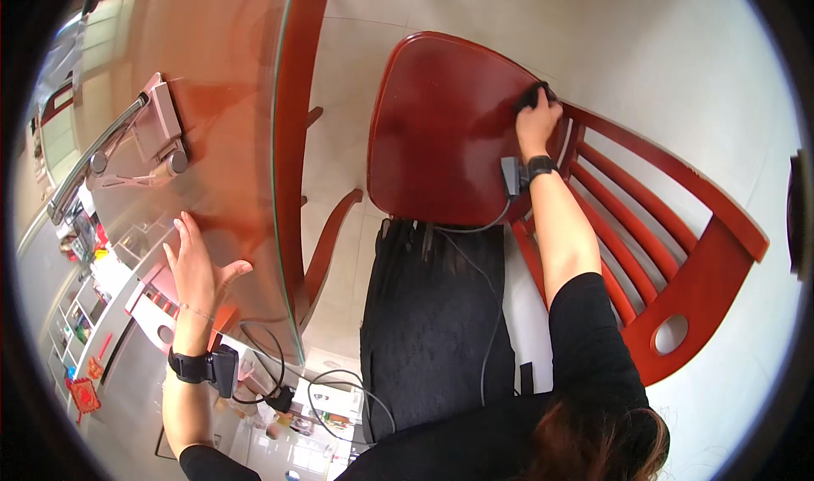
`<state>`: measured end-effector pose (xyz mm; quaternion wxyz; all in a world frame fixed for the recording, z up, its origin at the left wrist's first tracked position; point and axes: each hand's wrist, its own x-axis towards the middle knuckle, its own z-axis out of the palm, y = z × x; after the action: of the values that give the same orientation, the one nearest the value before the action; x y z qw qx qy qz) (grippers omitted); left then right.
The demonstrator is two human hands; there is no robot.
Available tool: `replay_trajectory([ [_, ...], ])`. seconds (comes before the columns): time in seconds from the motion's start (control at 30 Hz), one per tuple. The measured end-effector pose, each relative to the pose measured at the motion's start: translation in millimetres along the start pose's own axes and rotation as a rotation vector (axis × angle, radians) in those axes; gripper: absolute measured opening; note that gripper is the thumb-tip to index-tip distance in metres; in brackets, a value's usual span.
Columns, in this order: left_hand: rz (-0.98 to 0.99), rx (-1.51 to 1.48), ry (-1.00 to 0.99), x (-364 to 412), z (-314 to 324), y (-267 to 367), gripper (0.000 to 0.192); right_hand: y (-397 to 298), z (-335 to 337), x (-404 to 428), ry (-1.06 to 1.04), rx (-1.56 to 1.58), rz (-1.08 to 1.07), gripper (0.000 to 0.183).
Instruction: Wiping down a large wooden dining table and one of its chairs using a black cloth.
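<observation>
My right hand grips a bunched black cloth, pressed to the reddish-brown wooden chair seat at the corner beside the backrest. Curved slats make up the chair's backrest, right of my forearm. My left hand has its fingers spread and holds nothing. It is at the glass-topped wooden table; whether it touches the glass I cannot tell. Beyond its fingertips, a folding metal stand rests on the tabletop. Dark devices are strapped to both my wrists.
A grey cable runs from my right wrist device across my black garment. Another, black cable loops near the table's corner. A curved table leg stands between table and chair. A second chair is at the table's far side.
</observation>
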<state>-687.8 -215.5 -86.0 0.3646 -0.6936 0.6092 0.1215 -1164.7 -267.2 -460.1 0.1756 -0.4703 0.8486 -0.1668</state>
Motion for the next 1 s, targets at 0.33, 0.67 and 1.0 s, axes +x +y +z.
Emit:
replay_trajectory([
  [0.33, 0.000, -0.002, 0.040, 0, -2, 4, 0.136, -158, 31, -145, -0.690, -0.137, -0.974, 0.021],
  [0.67, -0.006, -0.054, 0.052, -5, 1, 4, 0.131, -53, -20, -28, -0.311, -0.003, -0.588, 0.028],
  [1.0, -0.002, -0.060, 0.060, -2, 1, 4, 0.133, -107, 10, -91, -0.479, 0.030, -0.659, 0.022],
])
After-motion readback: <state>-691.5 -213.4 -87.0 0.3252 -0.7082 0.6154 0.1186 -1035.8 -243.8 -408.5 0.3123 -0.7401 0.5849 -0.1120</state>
